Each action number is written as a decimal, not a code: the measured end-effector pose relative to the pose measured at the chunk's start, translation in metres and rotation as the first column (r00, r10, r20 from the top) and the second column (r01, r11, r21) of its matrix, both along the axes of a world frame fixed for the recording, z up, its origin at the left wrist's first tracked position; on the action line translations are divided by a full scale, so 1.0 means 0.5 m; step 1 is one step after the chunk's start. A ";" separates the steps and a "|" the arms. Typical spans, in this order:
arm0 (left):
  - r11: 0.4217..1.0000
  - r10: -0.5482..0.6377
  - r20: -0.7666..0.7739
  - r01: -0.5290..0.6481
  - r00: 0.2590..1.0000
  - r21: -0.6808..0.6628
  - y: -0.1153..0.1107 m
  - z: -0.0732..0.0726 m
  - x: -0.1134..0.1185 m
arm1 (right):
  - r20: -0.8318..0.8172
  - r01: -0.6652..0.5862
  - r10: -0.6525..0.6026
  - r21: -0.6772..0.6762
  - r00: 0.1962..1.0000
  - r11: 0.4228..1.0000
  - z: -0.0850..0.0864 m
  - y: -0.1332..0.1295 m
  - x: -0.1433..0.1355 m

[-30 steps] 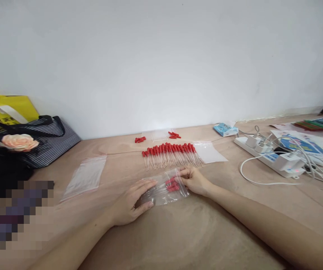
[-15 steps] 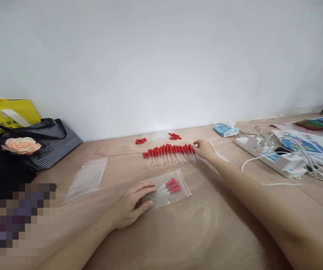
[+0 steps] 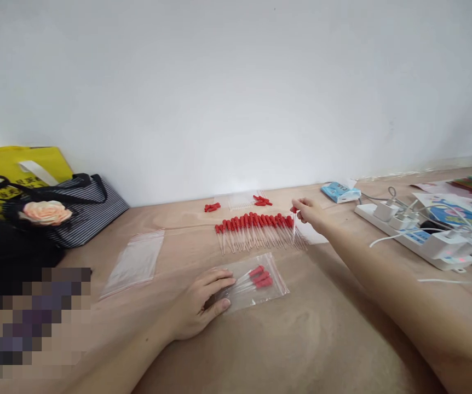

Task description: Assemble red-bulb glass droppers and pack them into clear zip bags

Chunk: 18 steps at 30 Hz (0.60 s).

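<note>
Between the thumb and fingers of my right hand [image 3: 308, 212] is a glass dropper [image 3: 294, 227] by its red rubber bulb, its tube hanging down. It is raised at the right end of a row of droppers [image 3: 254, 221], whose red bulbs point to the wall. My left hand [image 3: 203, 298] rests on the left end of a clear zip bag [image 3: 275, 293], thumb and fingers apart. Inside the bag lie several red-bulbed droppers [image 3: 256, 279], their tube ends partly hidden by my fingers.
Behind the row lie two small groups of red bulbs [image 3: 212, 207] and clear tubes [image 3: 242, 201]. Clear zip bags [image 3: 135, 262] lie left. A tissue pack [image 3: 340, 191] and a power strip [image 3: 408, 232] with cables are right. Bags [image 3: 86, 210] stand far left.
My right hand has lifted a dropper up from the row's right end. My left hand stays on the bag. The whole view has shifted slightly.
</note>
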<state>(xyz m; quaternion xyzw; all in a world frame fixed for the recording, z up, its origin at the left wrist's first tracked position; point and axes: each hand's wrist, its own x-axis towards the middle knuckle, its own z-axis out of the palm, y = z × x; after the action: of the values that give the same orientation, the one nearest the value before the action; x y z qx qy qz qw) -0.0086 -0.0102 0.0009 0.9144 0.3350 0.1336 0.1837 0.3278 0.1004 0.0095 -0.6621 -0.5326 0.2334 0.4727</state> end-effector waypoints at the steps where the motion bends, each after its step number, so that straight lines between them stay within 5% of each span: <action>1: 1.000 0.005 -0.003 -0.005 1.000 0.001 0.000 0.001 0.000 | -0.069 -0.007 0.009 0.020 0.998 1.000 -0.001 -0.017 0.001; 7: 1.000 0.015 -0.028 -0.014 0.999 0.004 -0.001 0.011 0.008 | -0.645 0.008 0.047 0.082 0.763 0.997 -0.044 -0.139 -0.041; 18: 1.000 0.005 -0.020 -0.005 1.000 0.028 -0.001 0.008 0.010 | -0.878 -0.045 0.016 -0.006 0.478 0.999 -0.045 -0.192 -0.133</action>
<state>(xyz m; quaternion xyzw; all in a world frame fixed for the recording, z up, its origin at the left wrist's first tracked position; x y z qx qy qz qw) -0.0034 -0.0109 0.0049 0.9174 0.3372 0.1295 0.1672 0.2614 0.0043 -0.0128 -0.4471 -0.2248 0.5548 0.6646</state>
